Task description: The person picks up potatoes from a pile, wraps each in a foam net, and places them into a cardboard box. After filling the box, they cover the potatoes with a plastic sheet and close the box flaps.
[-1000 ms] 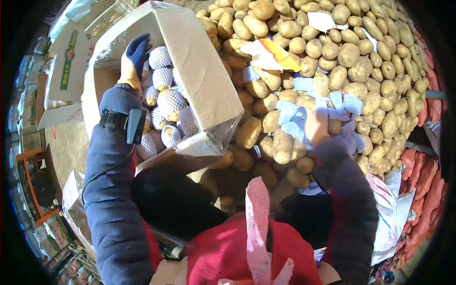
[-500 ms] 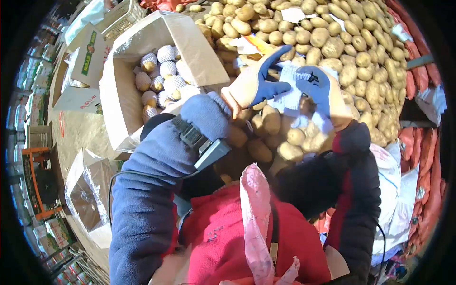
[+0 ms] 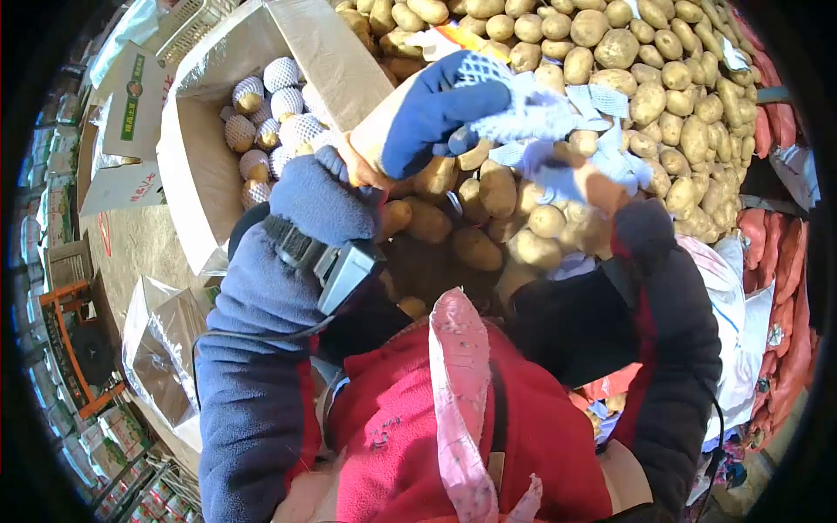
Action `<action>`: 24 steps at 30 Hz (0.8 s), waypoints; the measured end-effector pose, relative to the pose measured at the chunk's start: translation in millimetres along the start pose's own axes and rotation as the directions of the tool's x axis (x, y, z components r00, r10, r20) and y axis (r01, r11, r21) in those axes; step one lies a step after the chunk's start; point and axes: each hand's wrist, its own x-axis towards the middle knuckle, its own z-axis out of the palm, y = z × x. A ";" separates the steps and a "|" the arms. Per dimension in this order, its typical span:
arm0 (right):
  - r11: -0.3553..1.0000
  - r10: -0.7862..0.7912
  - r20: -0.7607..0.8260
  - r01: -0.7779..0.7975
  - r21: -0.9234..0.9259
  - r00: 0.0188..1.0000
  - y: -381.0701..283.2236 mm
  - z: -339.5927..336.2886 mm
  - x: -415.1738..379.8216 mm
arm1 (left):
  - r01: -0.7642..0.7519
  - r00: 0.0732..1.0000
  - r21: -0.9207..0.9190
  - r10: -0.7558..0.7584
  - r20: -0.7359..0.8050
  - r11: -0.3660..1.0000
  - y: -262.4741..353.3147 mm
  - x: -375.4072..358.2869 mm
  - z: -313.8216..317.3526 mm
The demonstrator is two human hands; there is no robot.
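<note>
My left hand (image 3: 436,113), in a blue-palmed glove, is closed around a white foam net sleeve (image 3: 519,113). The sleeve stretches off to the right over the potatoes and looks smeared by motion. My right hand (image 3: 588,183), gloved as well, is blurred low over the potatoes, near more pale foam netting; its fingers do not show clearly. Below both hands lie loose potatoes (image 3: 497,190), partly in shadow. Left of my left hand stands an open cardboard box (image 3: 196,148) holding several potatoes in white foam nets (image 3: 286,105).
A large heap of potatoes (image 3: 649,105) fills the back and right. Red mesh sacks (image 3: 785,305) and a white sack (image 3: 732,322) lie at the right. A plastic-lined carton (image 3: 161,340) and a printed box (image 3: 131,113) stand at the left.
My left hand has gone from spread fingers to a closed grip on the foam net sleeve. My right hand has moved down, away from my left. The whole view has shifted slightly.
</note>
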 end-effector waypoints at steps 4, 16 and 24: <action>-0.322 0.021 0.139 0.139 -0.936 0.990 103.7 -57.5 -2.8 | -0.051 0.992 -0.151 0.032 -0.123 0.987 -0.5 -6.1 -21.8; -0.270 -0.038 0.083 0.070 -0.960 0.996 58.4 8.9 18.6 | -0.353 0.928 -0.362 0.273 -0.255 0.863 -9.8 9.7 -43.8; 0.851 -0.261 0.008 0.234 -0.470 0.965 -59.8 97.6 -42.0 | -0.382 0.924 0.374 0.339 0.178 0.845 -48.8 18.8 7.5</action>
